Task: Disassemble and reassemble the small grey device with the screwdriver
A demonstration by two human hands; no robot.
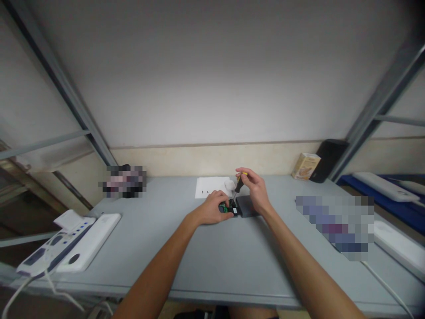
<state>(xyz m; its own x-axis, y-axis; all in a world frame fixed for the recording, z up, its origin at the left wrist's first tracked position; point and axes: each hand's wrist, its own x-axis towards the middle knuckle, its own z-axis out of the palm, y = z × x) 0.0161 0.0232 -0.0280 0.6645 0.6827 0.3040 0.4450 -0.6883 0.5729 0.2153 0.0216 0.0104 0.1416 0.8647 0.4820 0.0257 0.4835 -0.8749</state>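
Observation:
My right hand (258, 191) is closed around a screwdriver (238, 184) with a black and yellow handle. Its thin shaft slants down to an opened dark electronic device (247, 207), where a green circuit board (224, 208) shows. Whether the tip sits in a screw is too small to tell. My left hand (212, 209) grips the device's left end, thumb along the near side and fingers over the far side. Just behind lies a white sheet of paper (201, 182) with a few tiny dark pieces (202, 192) on it. A small whitish item (229, 184) rests at the sheet's right.
On the grey table (212, 261), a white power strip (49, 248) and a long white case (91, 243) lie left. A yellowish carton (306, 166) and a black case (330, 160) stand back right. Blurred items are at both sides; a white cable (385, 285) runs at right.

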